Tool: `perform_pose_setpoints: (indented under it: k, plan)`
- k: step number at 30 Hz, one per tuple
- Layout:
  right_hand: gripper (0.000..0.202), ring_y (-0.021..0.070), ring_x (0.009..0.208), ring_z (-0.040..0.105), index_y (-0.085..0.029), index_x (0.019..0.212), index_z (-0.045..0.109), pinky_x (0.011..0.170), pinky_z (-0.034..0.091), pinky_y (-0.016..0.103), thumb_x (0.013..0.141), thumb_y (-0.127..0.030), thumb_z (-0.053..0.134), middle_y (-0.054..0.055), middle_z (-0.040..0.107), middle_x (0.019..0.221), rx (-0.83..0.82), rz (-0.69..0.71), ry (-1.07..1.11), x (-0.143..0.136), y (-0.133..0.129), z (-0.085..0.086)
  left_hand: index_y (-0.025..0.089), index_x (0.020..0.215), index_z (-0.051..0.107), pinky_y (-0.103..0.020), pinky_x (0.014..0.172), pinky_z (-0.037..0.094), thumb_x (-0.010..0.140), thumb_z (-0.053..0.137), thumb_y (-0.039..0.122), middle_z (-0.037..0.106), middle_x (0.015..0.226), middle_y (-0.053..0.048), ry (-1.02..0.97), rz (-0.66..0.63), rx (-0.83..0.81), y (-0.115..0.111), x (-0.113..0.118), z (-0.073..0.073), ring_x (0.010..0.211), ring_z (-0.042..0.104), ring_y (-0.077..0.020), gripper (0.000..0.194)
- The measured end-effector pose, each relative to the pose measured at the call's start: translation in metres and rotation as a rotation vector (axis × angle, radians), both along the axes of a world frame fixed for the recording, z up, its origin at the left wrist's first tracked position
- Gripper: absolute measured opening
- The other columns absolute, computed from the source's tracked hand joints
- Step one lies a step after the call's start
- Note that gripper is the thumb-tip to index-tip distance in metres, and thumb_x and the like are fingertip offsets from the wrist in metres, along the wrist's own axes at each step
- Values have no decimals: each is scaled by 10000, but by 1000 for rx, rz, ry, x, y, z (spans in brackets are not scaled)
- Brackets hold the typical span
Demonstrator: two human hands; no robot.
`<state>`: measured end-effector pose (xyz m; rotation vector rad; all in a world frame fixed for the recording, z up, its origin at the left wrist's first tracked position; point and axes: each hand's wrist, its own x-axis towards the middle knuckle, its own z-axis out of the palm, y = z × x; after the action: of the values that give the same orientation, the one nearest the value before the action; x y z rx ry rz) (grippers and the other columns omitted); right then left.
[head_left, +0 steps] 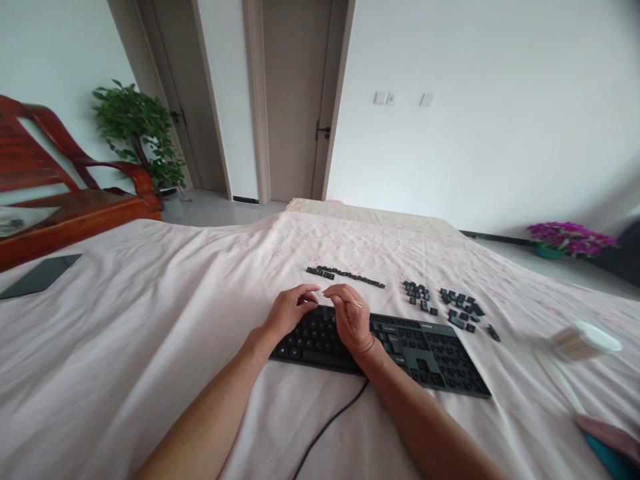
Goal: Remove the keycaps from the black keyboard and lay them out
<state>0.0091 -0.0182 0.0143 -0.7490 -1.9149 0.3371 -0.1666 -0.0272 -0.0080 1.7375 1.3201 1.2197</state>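
A black keyboard (320, 340) lies on the pink cloth in front of me, with bare sockets where keycaps are off at its right part. My left hand (293, 310) rests at the keyboard's upper left edge, its thumb and forefinger curved with a gap between them. Over the keys beside it is my right hand (353, 320), fingers bent together in a pinch. A thin white bit shows at its fingertips, too small to name. Behind the keyboard, loose black keycaps (350, 275) form a row. More keycaps (460, 307) lie in clusters to the right.
A white tub (585, 341) of thin sticks stands at the right, near a white-and-blue handled thing (565, 387). The keyboard's cable (330, 423) runs toward me. A dark flat panel (40, 277) lies at the left, by a wooden bench (75, 207).
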Motion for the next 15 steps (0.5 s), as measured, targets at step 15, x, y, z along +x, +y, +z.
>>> perform_pose_setpoints:
  k: [15]
  plan:
    - [185, 198, 857, 567, -250, 972, 682, 763, 430, 286, 925, -286, 506, 48, 658, 870, -44, -120, -425, -8, 10, 1, 189, 1227, 563, -291, 792, 529, 769, 638, 210, 685, 982, -53, -345, -50, -84, 6, -5, -7, 865, 666, -176, 465]
